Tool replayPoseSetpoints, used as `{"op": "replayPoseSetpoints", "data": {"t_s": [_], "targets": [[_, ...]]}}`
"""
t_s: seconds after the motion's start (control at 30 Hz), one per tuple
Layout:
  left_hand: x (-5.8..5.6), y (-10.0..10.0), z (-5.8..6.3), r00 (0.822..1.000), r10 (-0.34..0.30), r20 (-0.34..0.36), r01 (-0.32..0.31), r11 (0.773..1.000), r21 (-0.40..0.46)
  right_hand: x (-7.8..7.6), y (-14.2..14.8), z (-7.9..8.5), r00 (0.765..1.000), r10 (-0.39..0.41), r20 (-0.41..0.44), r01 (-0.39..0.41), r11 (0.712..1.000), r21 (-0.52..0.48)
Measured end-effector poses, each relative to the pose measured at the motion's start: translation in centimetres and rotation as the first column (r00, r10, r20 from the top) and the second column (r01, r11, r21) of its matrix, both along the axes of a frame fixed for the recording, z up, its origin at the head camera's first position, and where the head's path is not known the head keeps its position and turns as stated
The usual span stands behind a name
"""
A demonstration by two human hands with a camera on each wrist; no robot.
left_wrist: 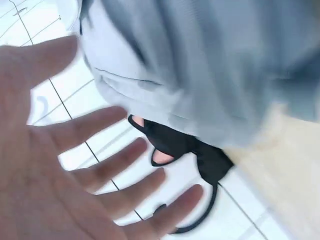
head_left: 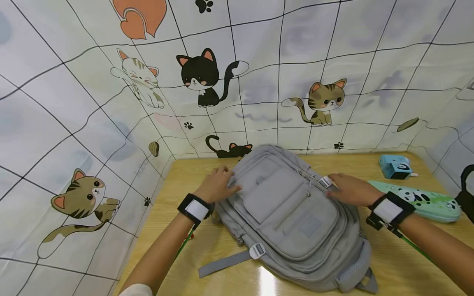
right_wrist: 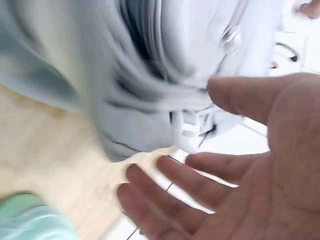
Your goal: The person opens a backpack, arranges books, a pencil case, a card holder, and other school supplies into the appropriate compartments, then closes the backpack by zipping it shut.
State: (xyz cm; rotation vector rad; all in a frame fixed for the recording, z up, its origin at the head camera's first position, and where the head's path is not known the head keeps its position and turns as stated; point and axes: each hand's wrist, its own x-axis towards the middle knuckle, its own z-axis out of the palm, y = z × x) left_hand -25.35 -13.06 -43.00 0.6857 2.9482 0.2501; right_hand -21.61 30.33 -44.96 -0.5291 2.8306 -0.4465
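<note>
A grey backpack (head_left: pixel 281 197) lies front side up on the wooden table, its top toward the wall. My left hand (head_left: pixel 217 186) is at its upper left edge; in the left wrist view the fingers are spread and the palm faces the bag's grey cloth (left_wrist: pixel 175 65). On the opposite side, my right hand (head_left: pixel 349 190) is beside a white side buckle (head_left: pixel 326 182). The right wrist view shows its thumb near the bag and its other fingers loosely extended below the buckle (right_wrist: pixel 189 131). Whether either hand touches the cloth, I cannot tell.
A green panda pencil case (head_left: pixel 418 201) and a small blue box-shaped item (head_left: pixel 395 166) are on the table's right. A grey strap (head_left: pixel 224 264) with a white buckle (head_left: pixel 257 250) trails from the bag's lower left. Cat-print sheeting (head_left: pixel 259 94) hangs behind and at the left.
</note>
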Motion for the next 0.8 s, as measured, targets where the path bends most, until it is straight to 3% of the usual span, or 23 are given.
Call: {"op": "replayPoseSetpoints", "data": {"t_s": [0.1,0.2,0.3,0.4,0.53,0.8], "targets": [[-2.8,3.1,-0.1,0.997,-0.083,0.008,0.083,0.996,0.042,3.6,1.2,0.5,0.999,-0.037,-0.015,0.038,0.997,0.061],[-4.9,6.1,-0.1,0.986,-0.147,0.083,0.146,0.989,0.021,6.5,1.6,0.2,0.994,-0.078,-0.081,0.088,0.987,0.137],[-5.8,8.0,-0.4,0.976,-0.146,0.16,0.158,0.985,-0.067,8.4,1.8,-0.4,0.987,-0.136,-0.091,0.149,0.977,0.155],[-6.3,9.1,-1.9,0.97,-0.134,0.205,0.157,0.982,-0.103,9.4,2.2,-0.7,0.983,-0.181,-0.041,0.185,0.976,0.111],[-6.2,7.7,-2.8,0.967,-0.094,0.235,0.114,0.991,-0.073,7.9,1.5,-1.4,0.988,-0.156,-0.009,0.156,0.987,0.025],[-3.4,4.8,-2.0,0.962,-0.014,0.272,0.025,0.999,-0.038,2.8,0.4,-1.9,0.989,-0.116,-0.089,0.118,0.993,0.017]]}}
